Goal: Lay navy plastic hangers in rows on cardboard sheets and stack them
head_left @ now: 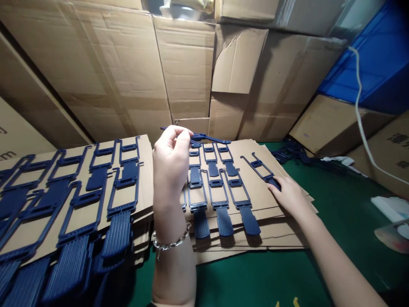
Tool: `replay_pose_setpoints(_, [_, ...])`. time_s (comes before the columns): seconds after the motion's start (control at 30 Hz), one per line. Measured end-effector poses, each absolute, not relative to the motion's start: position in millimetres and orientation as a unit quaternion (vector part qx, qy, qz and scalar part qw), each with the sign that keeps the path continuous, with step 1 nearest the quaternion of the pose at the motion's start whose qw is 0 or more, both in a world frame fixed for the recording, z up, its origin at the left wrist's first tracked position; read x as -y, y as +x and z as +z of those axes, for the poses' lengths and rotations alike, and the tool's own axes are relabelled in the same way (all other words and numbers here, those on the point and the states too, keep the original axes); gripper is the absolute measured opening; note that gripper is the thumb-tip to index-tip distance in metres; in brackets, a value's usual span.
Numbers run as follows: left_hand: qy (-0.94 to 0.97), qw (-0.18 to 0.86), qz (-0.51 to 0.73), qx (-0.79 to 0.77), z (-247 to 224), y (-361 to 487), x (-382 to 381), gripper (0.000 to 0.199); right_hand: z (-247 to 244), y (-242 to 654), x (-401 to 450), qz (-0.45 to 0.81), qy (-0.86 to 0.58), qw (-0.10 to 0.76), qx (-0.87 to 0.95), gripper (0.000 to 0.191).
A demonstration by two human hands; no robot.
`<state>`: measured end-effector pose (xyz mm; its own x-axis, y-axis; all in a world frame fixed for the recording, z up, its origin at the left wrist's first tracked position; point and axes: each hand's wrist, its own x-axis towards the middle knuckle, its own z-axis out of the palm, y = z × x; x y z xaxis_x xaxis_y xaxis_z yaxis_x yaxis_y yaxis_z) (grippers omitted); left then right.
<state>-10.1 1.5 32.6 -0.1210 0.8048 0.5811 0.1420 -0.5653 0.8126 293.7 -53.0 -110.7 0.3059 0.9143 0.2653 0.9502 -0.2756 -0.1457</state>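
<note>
My left hand (174, 155) is raised above the cardboard sheets and pinches a dark blue plastic piece (211, 138), whose thin arms stick out on both sides of the fingers. Lower and to the right, my right hand (286, 194) holds the wide end of a blue plastic frame (260, 168), which lies tilted on the right cardboard stack (275, 160). Between the hands, several similar blue frames (234, 194) lie in two rows, the front ones with ribbed flaps over the cardboard's front edge.
More blue frames (123, 187) cover the left cardboard stack (145, 164). Large cardboard boxes (128, 72) stand behind. On the green table (338, 221), dark blue parts (294, 151) lie at the back right, and a white item (391, 209) at the right. A white cable (359, 98) hangs there.
</note>
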Motion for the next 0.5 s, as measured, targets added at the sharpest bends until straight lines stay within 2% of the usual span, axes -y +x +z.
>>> replay_pose_setpoints(0.17, [0.631, 0.233, 0.613, -0.414, 34, -8, 0, 0.013, -113, 293, 78, -0.056, -0.829, 0.123, 0.543, 0.038])
replay_pose_setpoints(0.3, [0.647, 0.259, 0.595, -0.399, 34, -1, 4, 0.015, -100, 289, 67, -0.03, -0.824, 0.104, 0.557, 0.035])
replay_pose_setpoints(0.4, [0.661, 0.28, 0.584, -0.379, 34, 3, 7, 0.016, -82, 283, 40, 0.065, -0.835, 0.075, 0.541, 0.031])
replay_pose_setpoints(0.5, [0.673, 0.276, 0.579, -0.369, 36, 4, 10, 0.016, -68, 275, 9, 0.16, -0.845, 0.04, 0.508, 0.019])
